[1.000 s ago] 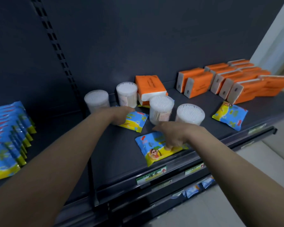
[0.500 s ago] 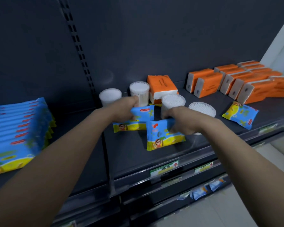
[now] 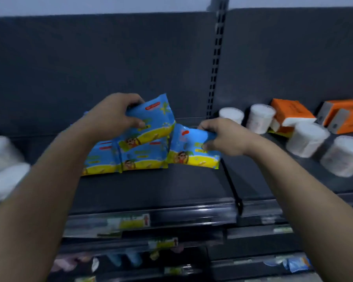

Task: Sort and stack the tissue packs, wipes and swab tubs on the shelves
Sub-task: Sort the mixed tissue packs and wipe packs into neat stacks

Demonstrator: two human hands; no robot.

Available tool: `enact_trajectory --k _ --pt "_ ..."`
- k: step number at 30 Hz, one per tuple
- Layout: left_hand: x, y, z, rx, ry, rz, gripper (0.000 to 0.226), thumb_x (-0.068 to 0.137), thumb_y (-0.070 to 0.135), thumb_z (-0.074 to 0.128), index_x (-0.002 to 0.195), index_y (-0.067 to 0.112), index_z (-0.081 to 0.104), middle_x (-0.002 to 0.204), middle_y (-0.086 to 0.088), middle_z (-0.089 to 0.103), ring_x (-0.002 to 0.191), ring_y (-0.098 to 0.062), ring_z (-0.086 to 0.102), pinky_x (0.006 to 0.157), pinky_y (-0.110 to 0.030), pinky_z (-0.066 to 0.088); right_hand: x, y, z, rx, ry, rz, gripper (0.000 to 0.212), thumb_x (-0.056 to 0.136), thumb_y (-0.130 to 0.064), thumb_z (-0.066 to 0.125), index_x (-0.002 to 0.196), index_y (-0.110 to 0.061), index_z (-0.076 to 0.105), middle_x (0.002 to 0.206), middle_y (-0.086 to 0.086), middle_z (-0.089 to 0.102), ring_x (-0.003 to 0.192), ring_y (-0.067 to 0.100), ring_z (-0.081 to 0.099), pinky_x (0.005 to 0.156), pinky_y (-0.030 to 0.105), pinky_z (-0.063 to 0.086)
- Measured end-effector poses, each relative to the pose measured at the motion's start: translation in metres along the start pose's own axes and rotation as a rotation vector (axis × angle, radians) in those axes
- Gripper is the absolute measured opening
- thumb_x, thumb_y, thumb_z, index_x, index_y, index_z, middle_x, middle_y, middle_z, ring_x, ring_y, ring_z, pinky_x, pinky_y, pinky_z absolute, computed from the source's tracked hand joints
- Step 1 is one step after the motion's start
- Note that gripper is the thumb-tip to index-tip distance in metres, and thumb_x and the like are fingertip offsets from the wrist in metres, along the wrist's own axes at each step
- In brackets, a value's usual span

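Currently, head view: both hands are working in the left bay of the shelf (image 3: 171, 186), just left of the slotted upright (image 3: 216, 58). The left hand (image 3: 112, 117) is gripping a wipes pack (image 3: 153, 119) by its top edge, with the thumb lying on the printed face and the other fingers curling over behind. This pack is tilting and is raised above the standing row of wipes (image 3: 108, 159). Judgement: it is being held high so it can drop in at the front of that row, face outward like the rest.

The right hand (image 3: 226, 137) is pinching a second wipes pack (image 3: 192, 153) at its upper right edge, fingers clamped on the wrapper. This pack is touching the right end of the row; I cannot tell whether its lower edge is resting on the shelf. Judgement: it is being lined up to extend the row toward the upright.

Swab tubs (image 3: 260, 119) are standing in the right bay, mixed in with orange tissue packs (image 3: 289, 110) along the back edge. Judgement: that sorting is looking undone. More white tubs (image 3: 2, 153), blurred, are showing at the shelf's far left edge.
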State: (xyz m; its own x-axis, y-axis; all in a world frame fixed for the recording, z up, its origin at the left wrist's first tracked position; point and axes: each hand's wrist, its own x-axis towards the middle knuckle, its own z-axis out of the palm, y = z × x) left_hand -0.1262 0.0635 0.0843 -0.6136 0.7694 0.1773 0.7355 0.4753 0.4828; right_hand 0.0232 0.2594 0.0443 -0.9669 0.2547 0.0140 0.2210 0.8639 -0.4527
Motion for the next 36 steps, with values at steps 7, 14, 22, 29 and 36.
enact_trajectory --k 7,14,22,29,36 --pt "-0.056 -0.107 -0.012 0.12 -0.037 -0.165 0.029 0.072 0.007 0.076 0.097 0.014 0.064 0.094 -0.002 0.061 0.092 -0.02 0.057 0.081 -0.03 0.044 0.047 -0.069 0.072 -0.164 -0.046 -0.016 0.047 0.083 -0.017 0.065 0.128 -0.02 0.054 0.127 0.005 0.056 0.116 0.025 0.051 0.086 0.028 0.042" --pt "-0.064 -0.157 0.015 0.236 -0.108 -0.12 0.029 0.077 0.011 0.071 0.105 0.012 0.062 0.099 0.0 0.054 0.101 -0.022 0.053 0.086 -0.034 0.043 0.063 -0.096 0.102 -0.313 -0.007 0.038 0.04 0.088 -0.019 0.06 0.126 -0.019 0.052 0.125 0.008 0.054 0.114 0.028 0.05 0.091 0.034 0.04" --pt "-0.056 -0.166 0.024 0.344 0.049 0.041 0.04 0.074 0.017 0.074 0.111 0.009 0.061 0.106 -0.009 0.056 0.108 -0.028 0.046 0.089 -0.035 0.035 0.074 -0.099 0.113 -0.416 0.098 0.052 0.035 0.087 -0.019 0.057 0.121 -0.016 0.052 0.119 0.006 0.052 0.116 0.025 0.044 0.094 0.035 0.032" --pt "-0.059 -0.167 0.03 0.448 0.125 0.099 0.05 0.063 0.015 0.08 0.106 0.01 0.055 0.105 -0.01 0.05 0.099 -0.032 0.045 0.077 -0.039 0.035 0.077 -0.101 0.117 -0.489 0.088 0.06 0.045 0.085 -0.033 0.062 0.122 -0.014 0.045 0.12 0.006 0.05 0.115 0.025 0.043 0.096 0.036 0.031" --pt "-0.058 -0.168 0.031 0.496 0.117 0.143 0.056 0.049 0.016 0.087 0.097 0.01 0.058 0.092 -0.009 0.055 0.086 -0.032 0.054 0.072 -0.04 0.043 0.074 -0.102 0.122 -0.527 0.159 0.037 0.042 0.085 -0.03 0.061 0.119 -0.013 0.043 0.118 0.006 0.049 0.11 0.025 0.042 0.092 0.034 0.032"
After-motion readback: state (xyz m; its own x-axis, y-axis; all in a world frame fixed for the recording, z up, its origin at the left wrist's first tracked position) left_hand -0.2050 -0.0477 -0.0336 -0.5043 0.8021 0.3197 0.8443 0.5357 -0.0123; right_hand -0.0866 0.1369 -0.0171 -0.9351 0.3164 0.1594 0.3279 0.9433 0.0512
